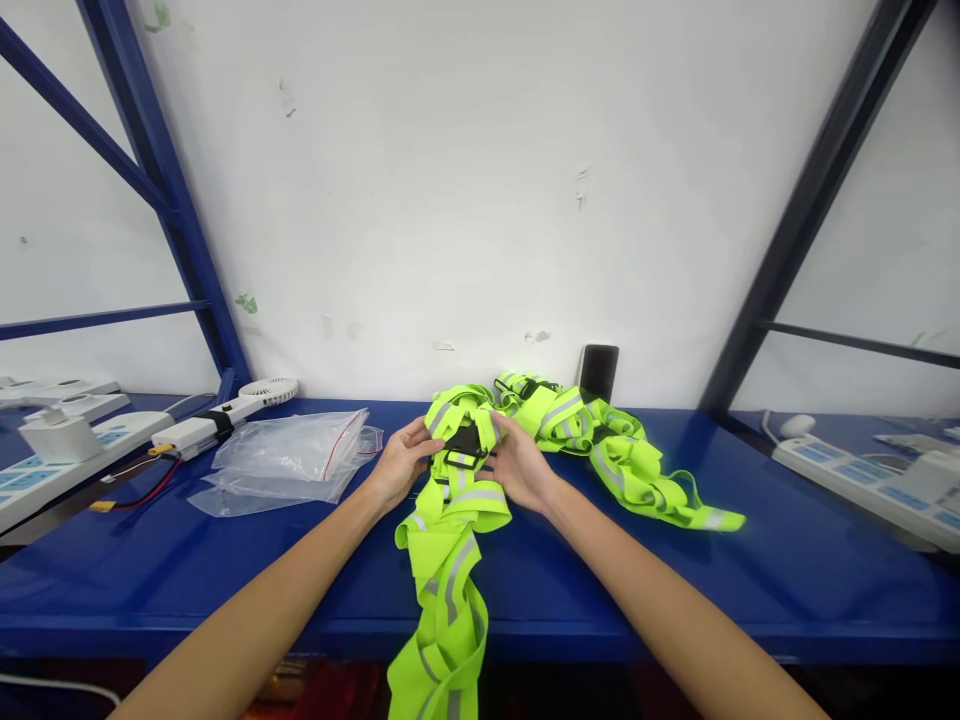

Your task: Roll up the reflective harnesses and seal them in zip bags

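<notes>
Head view: a yellow-green reflective strap [450, 550] is spilling off the blue tabletop [570, 590] at six o'clock, left hand [403, 462] gripping its bundled end at nine, right hand [521, 465] at three. Clear zip bags [289, 455] are lying at nine, more straps [619, 468] sprawling at three, a smartphone [598, 373] leaning at two.

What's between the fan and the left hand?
Plastic bags lie between the fan and the left hand, seen in the head view.
</notes>
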`<state>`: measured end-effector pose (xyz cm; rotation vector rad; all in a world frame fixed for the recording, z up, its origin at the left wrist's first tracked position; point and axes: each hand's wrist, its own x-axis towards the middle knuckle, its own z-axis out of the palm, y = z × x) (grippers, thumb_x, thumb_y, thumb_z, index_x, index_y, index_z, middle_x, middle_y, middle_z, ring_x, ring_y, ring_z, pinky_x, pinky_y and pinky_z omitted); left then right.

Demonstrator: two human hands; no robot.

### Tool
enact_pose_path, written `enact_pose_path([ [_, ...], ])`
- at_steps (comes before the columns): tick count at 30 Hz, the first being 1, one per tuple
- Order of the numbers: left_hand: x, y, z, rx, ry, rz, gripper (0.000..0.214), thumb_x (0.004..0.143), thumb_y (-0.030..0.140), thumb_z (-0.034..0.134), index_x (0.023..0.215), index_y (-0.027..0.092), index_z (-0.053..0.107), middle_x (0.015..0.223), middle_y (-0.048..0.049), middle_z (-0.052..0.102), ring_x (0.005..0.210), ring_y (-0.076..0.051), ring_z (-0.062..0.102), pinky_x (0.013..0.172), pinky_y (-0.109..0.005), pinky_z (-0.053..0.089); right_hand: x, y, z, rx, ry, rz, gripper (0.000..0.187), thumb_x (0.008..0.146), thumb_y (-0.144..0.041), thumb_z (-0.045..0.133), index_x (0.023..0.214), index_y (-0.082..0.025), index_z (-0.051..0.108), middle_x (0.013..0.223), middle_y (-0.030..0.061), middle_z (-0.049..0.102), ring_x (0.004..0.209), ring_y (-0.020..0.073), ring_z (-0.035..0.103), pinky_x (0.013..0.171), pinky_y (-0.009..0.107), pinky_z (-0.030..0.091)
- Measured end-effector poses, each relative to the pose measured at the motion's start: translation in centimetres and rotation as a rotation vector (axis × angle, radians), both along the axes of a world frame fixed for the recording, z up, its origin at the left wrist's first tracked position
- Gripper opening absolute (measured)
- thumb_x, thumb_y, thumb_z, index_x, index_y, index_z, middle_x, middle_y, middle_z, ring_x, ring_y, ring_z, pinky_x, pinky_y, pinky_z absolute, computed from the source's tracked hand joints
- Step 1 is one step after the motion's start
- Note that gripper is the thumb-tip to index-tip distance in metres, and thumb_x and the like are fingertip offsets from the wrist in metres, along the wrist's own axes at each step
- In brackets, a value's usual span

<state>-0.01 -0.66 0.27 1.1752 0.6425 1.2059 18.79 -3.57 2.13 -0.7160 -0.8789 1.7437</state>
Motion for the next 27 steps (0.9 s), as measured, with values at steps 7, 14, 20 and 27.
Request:
enact_pose_path([
  [7, 0.3, 0.1, -0.5, 0.035, 0.049, 0.126, 0.056, 0.061, 0.022, 0.081, 0.114, 0.021, 0.063, 0.112, -0.0078, 0.069, 0.088, -0.021, 0.067, 0.061, -0.023, 0.051, 0.3, -0.1, -0.2, -0.078, 0.076, 0.154, 0.056, 0.083, -0.064, 0.045, 0.112, -0.019, 0.059, 0.102, 0.0088, 0.069, 0.090, 0.0254, 0.065, 0.084, 0.044, 0.051],
  [14, 0.2, 0.3, -0.4, 0.072, 0.038, 0.148, 0.058, 0.058, 0.023, 0.083, 0.112, 0.014, 0.065, 0.104, -0.0098, 0.072, 0.097, -0.025, 0.066, 0.081, -0.031, 0.051, -0.2, -0.2, -0.9, -0.074, 0.002, 0.138, 0.023, 0.076, -0.033, 0.067, 0.094, -0.018, 0.064, 0.077, 0.0038, 0.069, 0.069, 0.0198, 0.066, 0.071, 0.034, 0.054],
  [20, 0.4, -0.8, 0.5, 0.127, 0.038, -0.009, 0.094, 0.063, 0.017, 0.081, 0.144, 0.027, 0.034, 0.132, -0.0094, 0.057, 0.126, -0.026, 0.050, 0.101, -0.034, 0.042, -0.5, 0.1, -0.8, 0.059, 0.038, -0.036, 0.038, 0.062, -0.011, 0.074, 0.098, -0.019, 0.063, 0.086, 0.0021, 0.072, 0.075, 0.0174, 0.067, 0.072, 0.029, 0.054],
  [27, 0.5, -1.5, 0.7, -0.140, 0.114, -0.248, 0.074, 0.071, 0.022, 0.076, 0.137, 0.025, 0.042, 0.124, -0.0136, 0.061, 0.106, -0.028, 0.063, 0.085, -0.038, 0.052, 0.0, 0.4, -0.5, 0.144, 0.046, -0.142, 0.064, 0.050, 0.001, 0.074, 0.107, -0.023, 0.059, 0.086, -0.0009, 0.072, 0.077, 0.0212, 0.068, 0.071, 0.034, 0.054],
])
